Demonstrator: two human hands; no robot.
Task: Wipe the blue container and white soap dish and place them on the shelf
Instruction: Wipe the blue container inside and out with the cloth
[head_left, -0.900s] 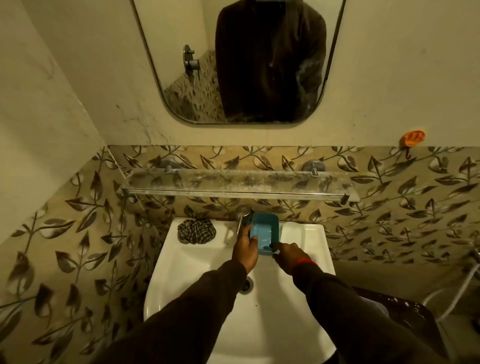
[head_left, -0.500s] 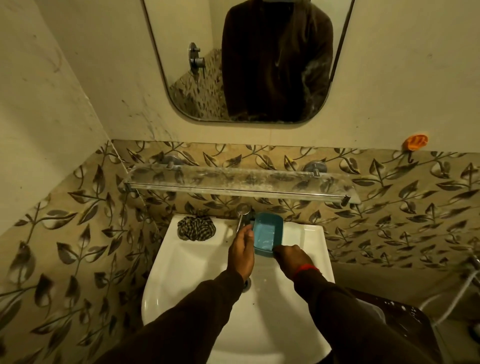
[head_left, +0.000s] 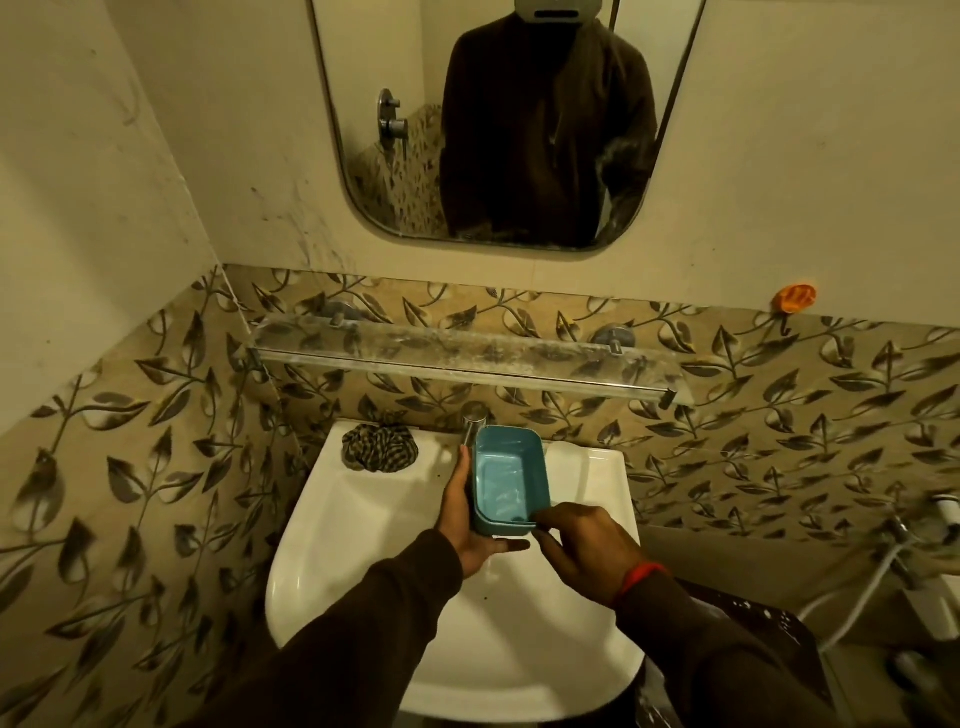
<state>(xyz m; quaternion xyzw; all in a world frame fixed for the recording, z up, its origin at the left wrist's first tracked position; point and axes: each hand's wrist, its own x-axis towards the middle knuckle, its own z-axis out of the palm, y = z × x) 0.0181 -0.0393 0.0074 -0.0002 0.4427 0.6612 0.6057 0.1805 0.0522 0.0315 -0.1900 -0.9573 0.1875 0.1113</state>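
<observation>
My left hand (head_left: 470, 519) cups the blue container (head_left: 510, 480) from below, grip clamped; my right hand (head_left: 582, 540) pinches its near rim. It has risen off the sink (head_left: 363, 545) since a moment ago, so wiping comes next; the cloth (head_left: 380, 448) lies untouched, the shelf (head_left: 467, 353) bare.

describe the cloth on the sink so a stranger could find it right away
Start at the white ceramic sink under the mirror. On its back left corner, left of the metal tap, sits a crumpled dark-and-light checked cloth. It is the only soft, patterned item there.
</observation>
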